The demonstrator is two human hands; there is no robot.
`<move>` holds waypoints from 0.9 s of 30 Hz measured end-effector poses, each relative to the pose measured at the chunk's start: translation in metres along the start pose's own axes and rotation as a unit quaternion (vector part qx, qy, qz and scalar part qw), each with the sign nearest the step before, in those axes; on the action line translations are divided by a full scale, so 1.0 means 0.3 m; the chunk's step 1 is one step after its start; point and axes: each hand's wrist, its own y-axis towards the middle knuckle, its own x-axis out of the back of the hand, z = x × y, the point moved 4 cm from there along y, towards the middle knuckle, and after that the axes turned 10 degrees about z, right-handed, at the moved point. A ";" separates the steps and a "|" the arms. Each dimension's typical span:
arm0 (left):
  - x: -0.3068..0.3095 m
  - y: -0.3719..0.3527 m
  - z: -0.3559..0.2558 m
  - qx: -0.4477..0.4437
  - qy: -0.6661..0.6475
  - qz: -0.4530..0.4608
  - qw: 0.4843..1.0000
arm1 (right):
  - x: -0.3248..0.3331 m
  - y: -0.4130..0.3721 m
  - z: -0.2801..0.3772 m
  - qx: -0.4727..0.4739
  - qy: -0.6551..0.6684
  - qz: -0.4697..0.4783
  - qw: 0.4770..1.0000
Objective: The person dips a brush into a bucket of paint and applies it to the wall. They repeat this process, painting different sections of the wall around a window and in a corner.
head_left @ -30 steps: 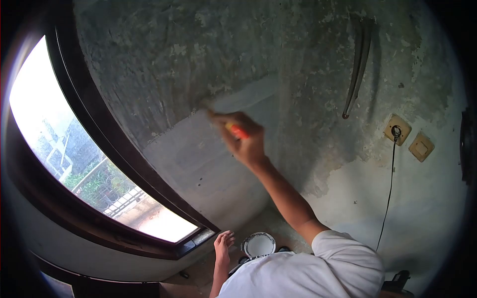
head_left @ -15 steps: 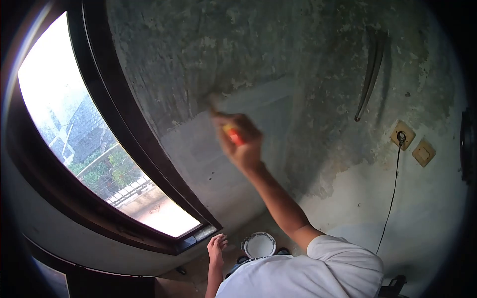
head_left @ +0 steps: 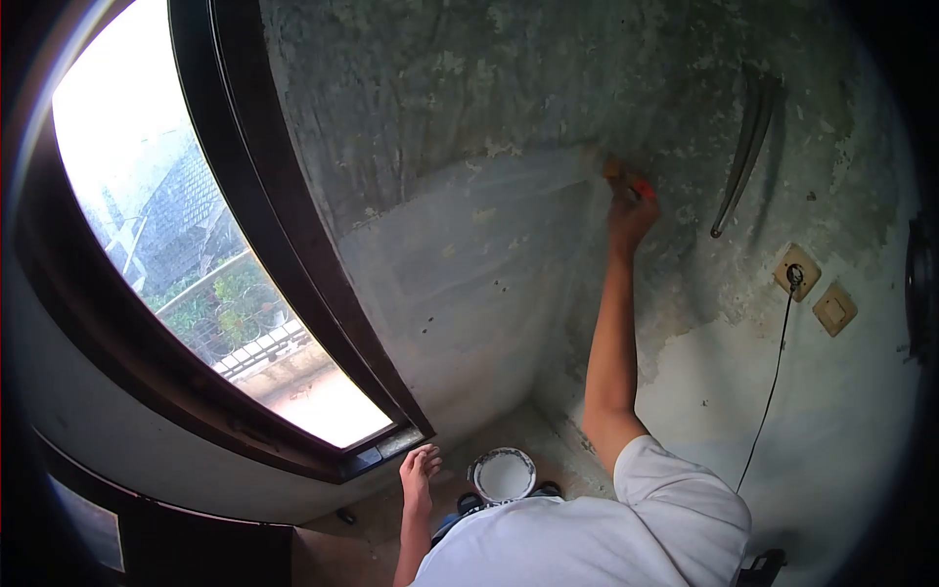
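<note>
My right hand (head_left: 634, 217) is raised high, its fingers closed round a small paintbrush (head_left: 642, 188) with a red handle. Motion blurs the brush head, which is against or very close to the patchy grey wall (head_left: 509, 245) near the corner. A lighter, damp-looking band runs across the wall to the left of the brush. Down by the window sill, my left hand (head_left: 421, 464) hangs with loosely bent fingers and nothing visible in it. On the floor by my feet stands a white bucket (head_left: 505, 475) with pale contents and a smeared rim.
A dark-framed window (head_left: 284, 245) curves along the left. On the right wall are a pipe (head_left: 745, 161), a socket (head_left: 796, 271) with a hanging cord (head_left: 769, 411), and a switch (head_left: 834, 309). Dark furniture (head_left: 196, 548) stands at lower left.
My right hand has swept the paintbrush rightward and slightly up, from the wall's middle to near the corner. My left hand has shifted slightly. The view has turned a little.
</note>
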 end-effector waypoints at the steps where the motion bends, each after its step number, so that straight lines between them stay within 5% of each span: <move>1: 0.015 -0.019 0.009 0.005 -0.004 -0.008 1.000 | 0.005 0.005 0.012 -0.012 -0.023 -0.002 1.000; 4: 0.066 -0.061 0.036 0.012 -0.012 -0.025 1.000 | -0.104 -0.058 0.126 0.071 0.003 0.022 0.997; 5: 0.085 -0.068 0.053 0.017 -0.016 -0.033 0.999 | -0.144 -0.101 0.240 0.108 -0.061 0.056 0.991; 8: 0.118 -0.049 0.083 0.025 -0.023 -0.057 0.998 | -0.189 -0.257 0.619 0.192 0.022 0.096 0.976; 12: 0.091 -0.030 0.059 0.018 -0.029 -0.063 0.997 | -0.208 -0.380 0.839 0.183 0.193 0.213 0.940; 14: 0.062 -0.008 0.022 0.016 -0.028 -0.060 0.998 | -0.225 -0.360 0.829 0.086 0.299 0.277 0.909; 20: 0.048 0.007 0.006 -0.010 -0.040 -0.053 0.998 | -0.118 -0.131 0.458 0.042 0.108 0.092 0.989; 24: 0.089 -0.048 0.034 -0.003 -0.045 -0.055 0.997 | -0.112 -0.136 0.533 0.126 -0.003 0.037 0.991; 27: 0.142 -0.069 0.057 0.013 -0.041 -0.066 0.997 | -0.259 -0.351 0.806 0.218 -0.009 0.144 0.965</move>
